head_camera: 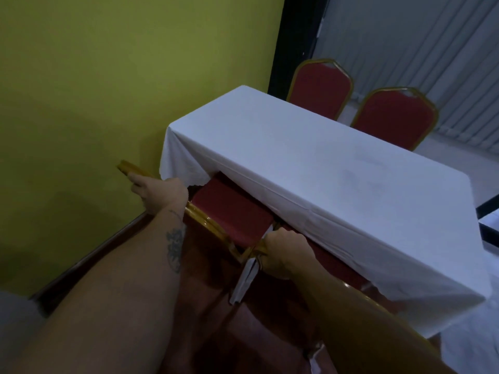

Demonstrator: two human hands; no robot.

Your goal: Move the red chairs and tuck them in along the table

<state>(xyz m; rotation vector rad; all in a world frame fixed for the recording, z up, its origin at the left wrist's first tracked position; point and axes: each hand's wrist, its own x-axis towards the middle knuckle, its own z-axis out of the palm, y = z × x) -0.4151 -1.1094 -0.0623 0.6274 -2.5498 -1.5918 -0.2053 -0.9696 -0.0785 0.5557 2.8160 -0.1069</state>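
Observation:
A red chair (232, 211) with a gold frame stands at the near side of the table (310, 157), its seat partly under the hanging white cloth. My left hand (159, 193) grips the top of its gold backrest frame near the yellow wall. My right hand (283, 252) holds the gold frame at the chair's right side. Just right of it, a second red chair (337, 265) sits mostly hidden under the cloth, its gold back rail near my right forearm. Two more red chairs (321, 87) (394, 117) stand along the far side, backs upright above the tabletop.
A yellow wall (108, 90) runs close on the left with a dark skirting board below. Grey vertical blinds (432, 49) hang behind the far chairs. Another white-clothed table edge (488, 238) shows at the far right. The floor is reddish brown.

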